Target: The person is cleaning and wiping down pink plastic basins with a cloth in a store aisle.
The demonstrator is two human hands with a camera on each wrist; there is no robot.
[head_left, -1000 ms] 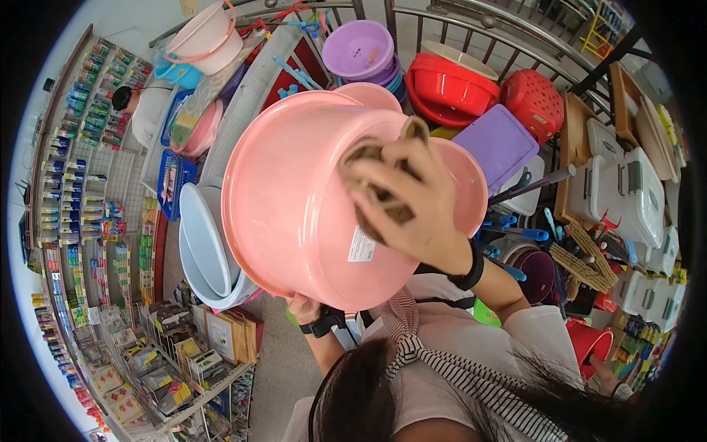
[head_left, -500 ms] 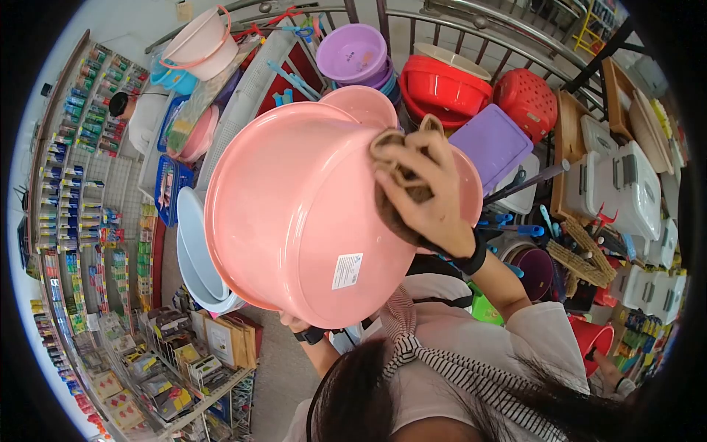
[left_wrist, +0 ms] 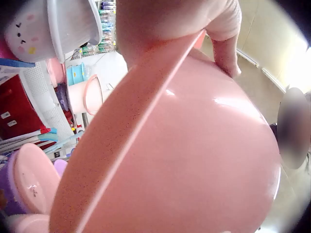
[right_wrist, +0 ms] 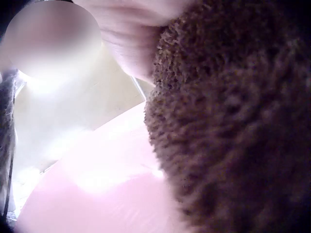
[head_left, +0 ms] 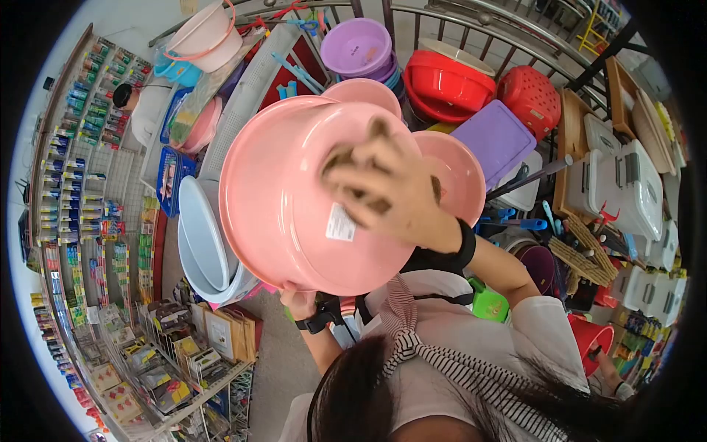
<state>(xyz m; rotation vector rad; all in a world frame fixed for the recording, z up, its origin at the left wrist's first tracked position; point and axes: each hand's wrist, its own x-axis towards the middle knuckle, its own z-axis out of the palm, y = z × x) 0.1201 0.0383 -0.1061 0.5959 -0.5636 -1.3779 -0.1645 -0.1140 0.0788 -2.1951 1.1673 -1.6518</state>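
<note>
Far left, I am seeing wall shelves (head_left: 74, 147) packed with small goods, and a low display rack (head_left: 177, 353) below them. A strip of bare floor (head_left: 283, 368) is lying between that rack and the person (the only open ground I can make out).

Next come the stacked pale blue basins (head_left: 202, 243), leaning on edge. The left rim of the pink basin (head_left: 287, 199) is hanging just beside them in the head view. That basin is being held up in the air, tilted, with its underside and white label (head_left: 340, 222) facing the camera.

At its lower edge the left hand (head_left: 298, 303) is gripping the rim. The left wrist view shows the fingers (left_wrist: 221, 29) curling over that rim.

The right hand (head_left: 387, 195) is lying on the basin's outer wall, clamped on a brown cloth (head_left: 342, 158) that is bunching out between the fingers and touching the plastic.

Further right, a second pink basin (head_left: 460, 173) is showing behind the hand. A purple lid (head_left: 497, 140), a red basin (head_left: 449, 85), a red basket (head_left: 534, 99) and clear storage boxes (head_left: 626, 188) are crowding that side.
</note>
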